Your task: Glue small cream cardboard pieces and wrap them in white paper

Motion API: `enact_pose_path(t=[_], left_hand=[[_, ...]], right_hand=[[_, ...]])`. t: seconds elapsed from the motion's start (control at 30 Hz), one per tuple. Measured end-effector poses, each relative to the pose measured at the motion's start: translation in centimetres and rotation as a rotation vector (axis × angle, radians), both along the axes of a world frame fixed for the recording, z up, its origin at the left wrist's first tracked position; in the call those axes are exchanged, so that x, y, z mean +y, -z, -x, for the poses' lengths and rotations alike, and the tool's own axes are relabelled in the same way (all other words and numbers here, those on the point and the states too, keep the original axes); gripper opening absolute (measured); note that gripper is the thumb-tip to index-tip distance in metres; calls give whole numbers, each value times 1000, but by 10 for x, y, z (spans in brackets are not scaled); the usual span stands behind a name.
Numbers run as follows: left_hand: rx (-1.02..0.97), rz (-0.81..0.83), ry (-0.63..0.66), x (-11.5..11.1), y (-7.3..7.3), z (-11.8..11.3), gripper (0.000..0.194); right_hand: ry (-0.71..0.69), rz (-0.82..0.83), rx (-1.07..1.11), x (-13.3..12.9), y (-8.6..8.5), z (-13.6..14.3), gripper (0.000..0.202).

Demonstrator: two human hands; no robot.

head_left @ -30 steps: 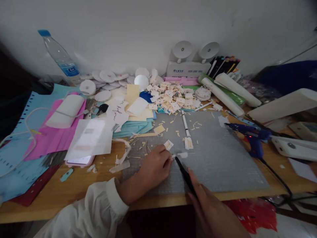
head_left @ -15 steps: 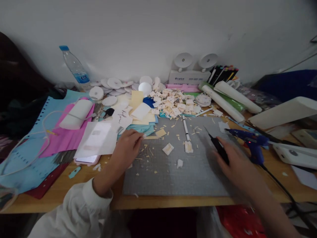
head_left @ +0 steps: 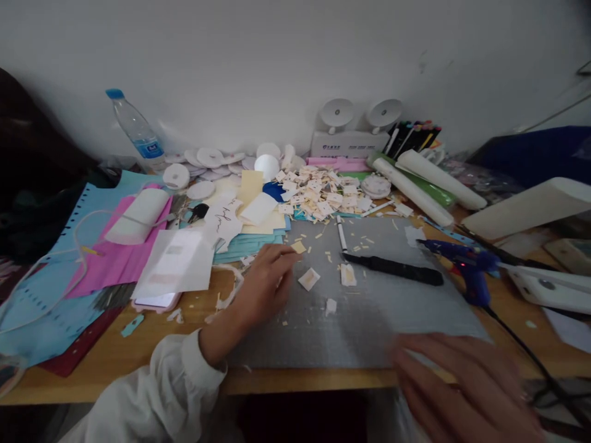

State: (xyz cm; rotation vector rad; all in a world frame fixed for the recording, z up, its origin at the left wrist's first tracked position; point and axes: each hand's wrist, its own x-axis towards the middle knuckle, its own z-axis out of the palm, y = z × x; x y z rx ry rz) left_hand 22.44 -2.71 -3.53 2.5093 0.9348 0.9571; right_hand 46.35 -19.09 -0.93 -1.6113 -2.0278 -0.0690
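Note:
My left hand (head_left: 265, 283) reaches over the left part of a grey cutting mat (head_left: 369, 338). Its bent fingers extend to the edge of a small yellowish square piece (head_left: 298, 247), which lies flat; whether they grip it I cannot make out. A black craft knife (head_left: 397, 269) rests on the mat, its tip by a white pen (head_left: 341, 234). Low at the right, my right hand (head_left: 462, 381) is blurred, fingers stretched out and holding nothing. Two small white trays, one a tilted square (head_left: 309, 279) and one upright (head_left: 348, 275), lie between the hands near a crumpled white scrap (head_left: 330, 306).
A blue hot glue gun (head_left: 466, 261) with a black cord lies at right. Behind the mat is a heap of small cream pieces (head_left: 318, 191). White discs (head_left: 210, 157), a water bottle (head_left: 136, 126), papers and a phone (head_left: 157, 301) occupy the left side.
My right hand has let go of the craft knife, now lying on the mat, and pulled back toward me. My left hand has moved right to the yellowish piece.

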Motion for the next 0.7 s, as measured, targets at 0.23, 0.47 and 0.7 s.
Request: enact_pose_path(t=[0.23,0.47,0.7], left_hand=[[159,107,176,-2,21,-22,25],[174,130,158,1,22,-20,18],[101,139,77,-1,22,-19,22]], right_hand=[[-139,190,-96,59,42,29,29],[-191,292,205,74,45,27,13],[-206,340,696,123,31,28,17]])
